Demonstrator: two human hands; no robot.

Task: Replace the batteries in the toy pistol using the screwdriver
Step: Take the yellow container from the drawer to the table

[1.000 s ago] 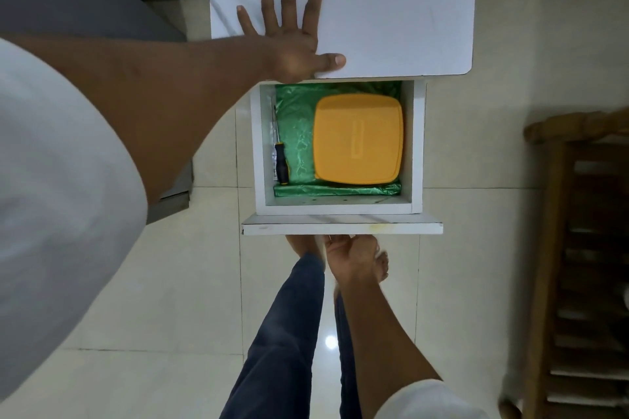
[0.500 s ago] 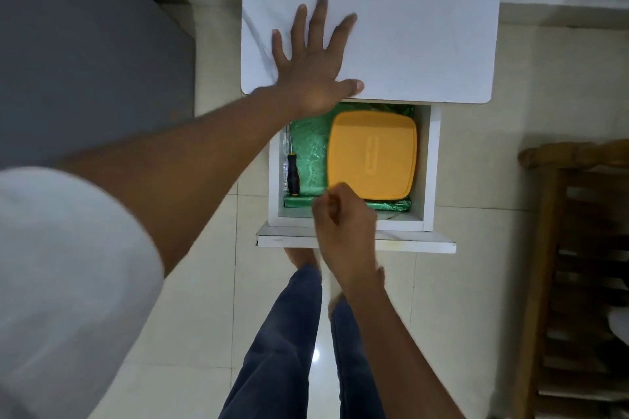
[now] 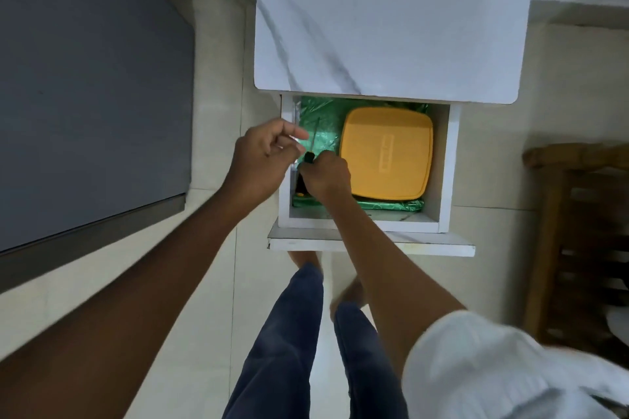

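In the open drawer (image 3: pixel 444 160) under the white marble-patterned desk (image 3: pixel 391 20), the screwdriver (image 3: pixel 310 156) lies along the left wall on green foil lining (image 3: pixel 323 133), beside an orange lidded box (image 3: pixel 386 153). The right hand (image 3: pixel 325 177) curls round its black handle. The left hand (image 3: pixel 263 160) hovers just above the drawer's left edge, fingers loosely curled, holding nothing I can make out. The toy pistol is not in view. To lift well, draw the tool straight up, shaft clear of the wall and the box, keeping the grip firm on the handle.
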